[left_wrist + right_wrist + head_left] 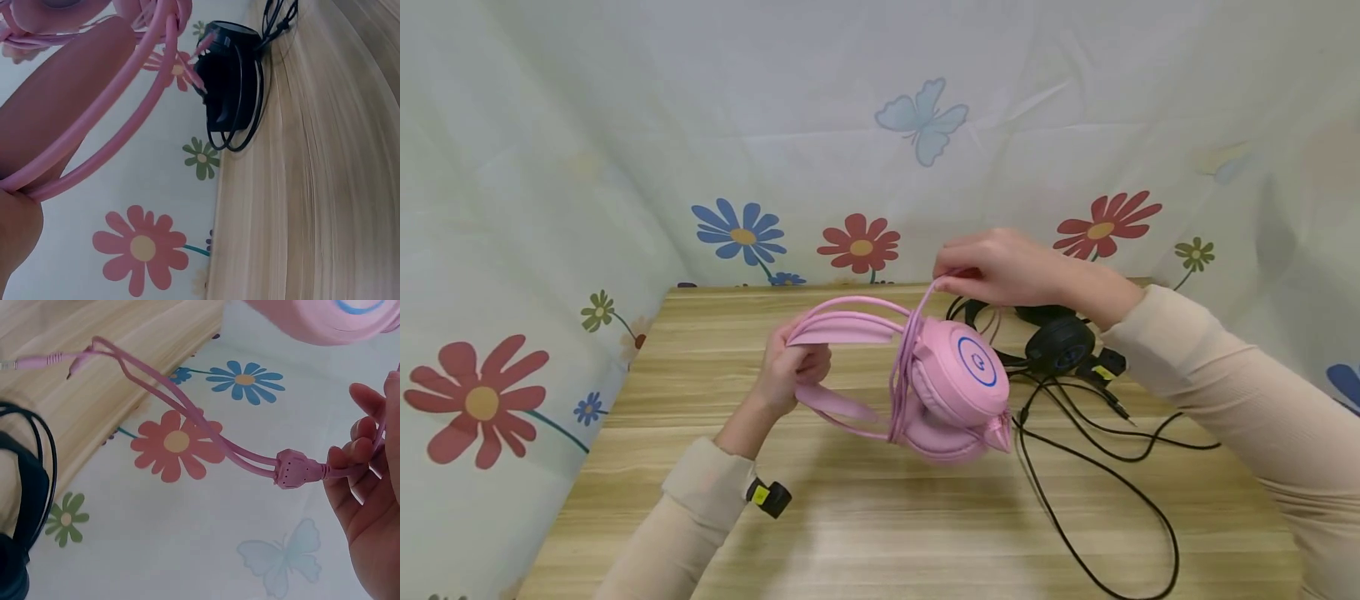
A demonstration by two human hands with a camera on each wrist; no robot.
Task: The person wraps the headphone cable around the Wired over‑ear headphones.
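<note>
Pink headphones (958,375) are held up over the wooden table, tilted on their side with the ear cups to the right. My left hand (793,367) grips them by the headband (842,327). Several turns of pink cable (900,379) run around the headband beside the ear cups. Above the cups, my right hand (1000,268) pinches the cable, its fingers curled. In the right wrist view, a pink splitter (299,469) hangs out of that hand, and its two thin leads end in plugs (40,361).
Black headphones (1060,344) lie on the table (850,517) at the right, below my right forearm. Their loose black cable (1150,492) loops toward the front edge. A flowered white curtain (820,108) stands behind the table and along both sides.
</note>
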